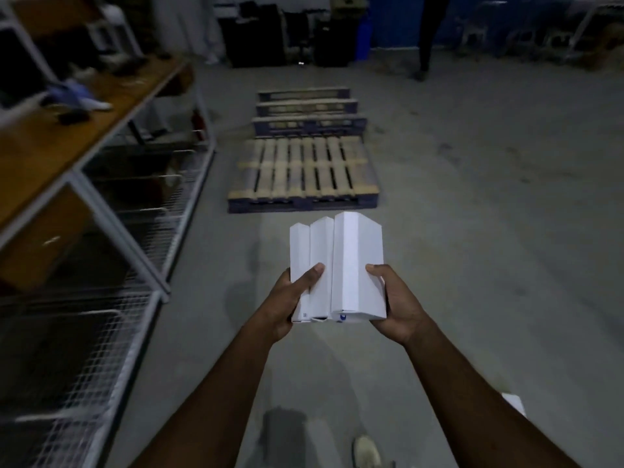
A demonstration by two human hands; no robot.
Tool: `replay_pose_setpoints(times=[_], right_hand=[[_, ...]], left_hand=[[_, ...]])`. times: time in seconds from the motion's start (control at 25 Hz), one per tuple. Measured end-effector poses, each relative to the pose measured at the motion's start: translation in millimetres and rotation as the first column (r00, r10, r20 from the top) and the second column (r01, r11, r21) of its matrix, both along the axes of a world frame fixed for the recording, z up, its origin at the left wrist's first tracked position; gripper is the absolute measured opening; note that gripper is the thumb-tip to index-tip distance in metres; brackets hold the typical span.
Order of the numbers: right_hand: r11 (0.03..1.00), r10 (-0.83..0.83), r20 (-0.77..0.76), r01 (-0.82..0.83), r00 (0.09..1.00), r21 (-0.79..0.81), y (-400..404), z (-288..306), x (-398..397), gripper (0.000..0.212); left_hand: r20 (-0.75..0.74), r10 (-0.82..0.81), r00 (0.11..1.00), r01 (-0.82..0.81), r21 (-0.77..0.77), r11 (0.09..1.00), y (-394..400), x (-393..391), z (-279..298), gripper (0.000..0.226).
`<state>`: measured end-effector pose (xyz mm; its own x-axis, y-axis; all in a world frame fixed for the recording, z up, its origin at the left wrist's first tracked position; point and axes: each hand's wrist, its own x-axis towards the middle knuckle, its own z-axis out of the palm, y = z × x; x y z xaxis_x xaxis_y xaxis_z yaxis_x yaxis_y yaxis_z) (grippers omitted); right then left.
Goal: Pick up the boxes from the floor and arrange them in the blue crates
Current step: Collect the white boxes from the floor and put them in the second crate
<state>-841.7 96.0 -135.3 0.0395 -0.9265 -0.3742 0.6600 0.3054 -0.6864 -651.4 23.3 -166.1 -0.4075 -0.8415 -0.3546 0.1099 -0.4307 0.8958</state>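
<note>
Both hands are carrying white boxes over the floor.

The left hand (290,298) and right hand (396,307) are clasping a side-by-side bundle of white boxes (337,268) between their fingers (312,273). Beyond the fingers, wooden pallets (304,170) are lying on the floor (489,214); a shelf rack (101,204) is standing to their left.

Open floor (472,214) right; shelving rack (111,231) crowds left; pallet (304,170) blocks straight ahead.
</note>
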Motion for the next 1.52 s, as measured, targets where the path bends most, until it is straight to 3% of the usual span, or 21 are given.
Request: replay_pose_setpoints(times=[0.16,0.28,0.52,0.72,1.04,1.2,1.4,1.52], right_hand=[[0.957,0.288,-0.124,-0.291,0.95,-0.006,-71.9,3.0,72.7,0.04],[0.86,0.492,-0.272,-0.511,0.827,0.003,-138.8,5.3,129.5,0.053],[0.664,0.709,-0.278,-0.746,0.648,-0.045,-259.8,22.9,228.7,0.061],[0.487,0.814,-0.309,-0.868,0.491,-0.097,-316.2,39.8,314.0,0.037],[0.287,0.881,-0.319,-0.931,0.349,-0.225,-368.0,52.6,487.5,0.049],[0.203,0.891,-0.351,-0.945,0.287,-0.256,-386.1,81.6,588.3,0.053],[0.176,0.862,-0.402,-0.927,0.308,-0.332,-411.7,135.3,704.9,0.058],[0.079,0.886,-0.4,-0.926,0.235,-0.37,-427.7,156.7,754.5,0.052]], left_hand=[[-0.044,0.235,0.971,-0.234,0.024,0.972,-25.8,84.3,-1.0,0.066],[-0.043,0.427,0.903,-0.425,0.043,0.904,-55.1,139.7,-1.0,0.065],[-0.063,0.728,0.683,-0.727,0.041,0.686,-111.6,221.8,27.8,0.094],[-0.043,0.893,0.447,-0.894,-0.011,0.447,-130.9,279.4,51.2,0.095],[-0.125,0.974,0.191,-0.966,-0.2,0.164,-144.6,412.4,77.6,0.084],[-0.14,0.981,0.134,-0.953,-0.289,0.089,-157.1,505.1,104.3,0.081],[-0.196,0.971,0.14,-0.918,-0.394,0.053,-176.7,607.7,151.0,0.073],[-0.173,0.982,0.079,-0.907,-0.422,-0.002,-188.2,652.5,173.4,0.061]])
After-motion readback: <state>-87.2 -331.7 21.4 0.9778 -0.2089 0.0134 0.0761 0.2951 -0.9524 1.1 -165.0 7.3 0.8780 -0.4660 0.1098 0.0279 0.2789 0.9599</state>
